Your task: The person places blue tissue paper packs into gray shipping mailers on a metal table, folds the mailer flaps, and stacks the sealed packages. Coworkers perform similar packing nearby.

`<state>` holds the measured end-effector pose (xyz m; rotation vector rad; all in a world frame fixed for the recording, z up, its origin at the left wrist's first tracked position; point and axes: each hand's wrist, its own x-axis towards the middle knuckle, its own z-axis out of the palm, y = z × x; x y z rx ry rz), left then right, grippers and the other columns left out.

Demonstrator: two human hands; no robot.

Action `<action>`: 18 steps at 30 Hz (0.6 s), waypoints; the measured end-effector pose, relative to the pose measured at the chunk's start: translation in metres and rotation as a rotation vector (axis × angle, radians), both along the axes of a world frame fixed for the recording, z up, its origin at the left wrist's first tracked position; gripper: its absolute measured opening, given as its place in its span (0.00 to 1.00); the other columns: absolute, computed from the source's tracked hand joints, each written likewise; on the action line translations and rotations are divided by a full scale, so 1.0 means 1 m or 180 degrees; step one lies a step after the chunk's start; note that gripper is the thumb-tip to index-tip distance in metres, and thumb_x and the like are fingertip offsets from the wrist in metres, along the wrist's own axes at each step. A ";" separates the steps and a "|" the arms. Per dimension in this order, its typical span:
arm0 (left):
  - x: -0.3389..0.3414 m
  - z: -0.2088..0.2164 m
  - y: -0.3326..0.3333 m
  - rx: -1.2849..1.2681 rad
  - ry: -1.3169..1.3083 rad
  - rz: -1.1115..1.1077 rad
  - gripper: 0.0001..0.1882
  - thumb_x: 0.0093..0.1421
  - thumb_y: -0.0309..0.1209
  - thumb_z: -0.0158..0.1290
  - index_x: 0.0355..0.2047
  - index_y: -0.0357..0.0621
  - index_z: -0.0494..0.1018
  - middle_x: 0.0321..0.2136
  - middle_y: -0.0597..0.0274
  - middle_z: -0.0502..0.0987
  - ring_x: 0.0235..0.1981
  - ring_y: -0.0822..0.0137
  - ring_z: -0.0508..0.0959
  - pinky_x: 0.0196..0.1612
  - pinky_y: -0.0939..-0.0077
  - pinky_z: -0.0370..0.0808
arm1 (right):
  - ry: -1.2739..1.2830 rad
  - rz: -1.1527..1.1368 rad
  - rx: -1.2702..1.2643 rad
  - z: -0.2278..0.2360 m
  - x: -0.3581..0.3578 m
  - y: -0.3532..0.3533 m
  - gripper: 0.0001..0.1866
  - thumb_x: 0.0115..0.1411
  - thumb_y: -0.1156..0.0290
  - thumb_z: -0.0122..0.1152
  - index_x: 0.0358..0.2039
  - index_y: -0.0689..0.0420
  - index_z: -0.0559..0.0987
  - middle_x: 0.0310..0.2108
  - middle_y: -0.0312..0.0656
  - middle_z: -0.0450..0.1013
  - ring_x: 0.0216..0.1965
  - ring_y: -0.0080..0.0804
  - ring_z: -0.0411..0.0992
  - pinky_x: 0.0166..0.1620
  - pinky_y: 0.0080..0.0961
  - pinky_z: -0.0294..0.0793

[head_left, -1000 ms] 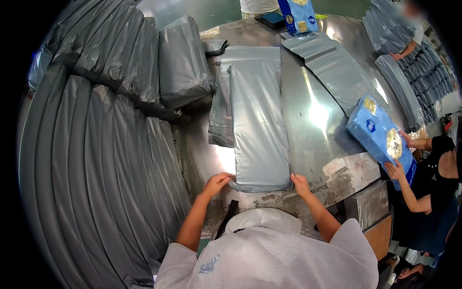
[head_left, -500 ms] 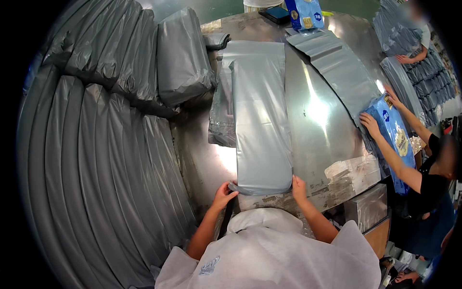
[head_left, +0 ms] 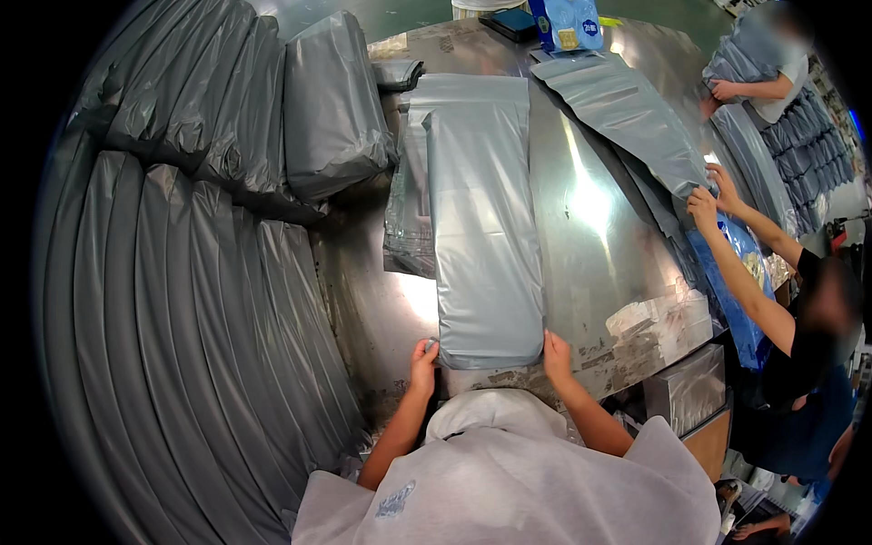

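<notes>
A long grey plastic mailing bag [head_left: 483,218] lies flat on the metal table, its near end towards me. My left hand [head_left: 422,365] is closed at the bag's near left corner, thumb up, pinching its edge. At the near right corner my right hand [head_left: 556,357] has its fingers pressed together on the bag's side edge. Under the bag's left side, more folded grey plastic [head_left: 409,222] sticks out.
Grey plastic-wrapped bundles [head_left: 209,336] are stacked along the left, with a bulky grey package [head_left: 336,109] beyond. On the right, a co-worker's hands [head_left: 704,204] hold a grey bag [head_left: 627,118] near a blue pack [head_left: 740,282]. Another blue pack [head_left: 568,25] stands at the far edge.
My left hand has closed more upright at the corner, and the bag's near left edge lies flatter. The co-worker's hands have moved from the blue pack to the grey bag's end.
</notes>
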<state>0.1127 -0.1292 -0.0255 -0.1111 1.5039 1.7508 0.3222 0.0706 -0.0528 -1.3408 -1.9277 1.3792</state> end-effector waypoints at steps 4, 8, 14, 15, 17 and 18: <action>0.006 -0.022 0.017 -0.0550 0.0438 0.0266 0.12 0.60 0.36 0.43 0.40 0.42 0.61 0.36 0.64 0.66 0.39 0.73 0.65 0.45 0.80 0.61 | -0.0131 -0.0177 -0.0188 -0.012 -0.015 0.009 0.14 0.59 0.62 0.44 0.29 0.63 0.67 0.23 0.45 0.68 0.25 0.33 0.65 0.31 0.29 0.64; -0.009 -0.031 0.038 -0.0221 0.0123 -0.0311 0.22 0.61 0.43 0.38 0.50 0.45 0.53 0.45 0.59 0.61 0.47 0.68 0.62 0.49 0.76 0.60 | 0.1143 -0.0674 -0.1044 -0.050 -0.034 0.032 0.19 0.58 0.59 0.46 0.45 0.57 0.64 0.40 0.42 0.67 0.40 0.34 0.66 0.45 0.25 0.64; -0.018 0.054 0.043 0.0323 -0.0972 -0.0930 0.38 0.55 0.45 0.48 0.60 0.63 0.38 0.56 0.56 0.51 0.57 0.61 0.53 0.55 0.66 0.55 | 0.1772 -0.0328 -0.3298 0.037 -0.038 0.046 0.33 0.51 0.61 0.57 0.53 0.61 0.57 0.46 0.45 0.64 0.47 0.33 0.63 0.51 0.26 0.61; -0.018 0.069 0.039 0.0237 -0.0775 -0.1214 0.42 0.53 0.44 0.51 0.60 0.66 0.35 0.58 0.57 0.49 0.58 0.60 0.51 0.56 0.65 0.54 | 0.1721 0.0032 -0.3428 0.050 -0.034 0.051 0.34 0.50 0.62 0.58 0.53 0.62 0.57 0.46 0.46 0.64 0.47 0.33 0.64 0.50 0.26 0.62; -0.019 0.111 0.043 0.0382 -0.0361 -0.1399 0.50 0.47 0.40 0.57 0.61 0.57 0.33 0.57 0.56 0.49 0.58 0.59 0.51 0.57 0.66 0.52 | 0.1155 0.0780 -0.3394 0.102 -0.033 0.063 0.34 0.49 0.64 0.59 0.52 0.66 0.57 0.44 0.49 0.65 0.45 0.34 0.66 0.49 0.29 0.64; -0.020 0.130 0.046 0.0404 -0.0030 -0.1510 0.50 0.47 0.39 0.57 0.61 0.54 0.33 0.57 0.56 0.49 0.58 0.60 0.51 0.57 0.66 0.52 | 0.1232 0.0518 -0.3357 0.122 -0.036 0.064 0.35 0.47 0.65 0.60 0.50 0.69 0.58 0.42 0.48 0.67 0.43 0.34 0.67 0.47 0.30 0.67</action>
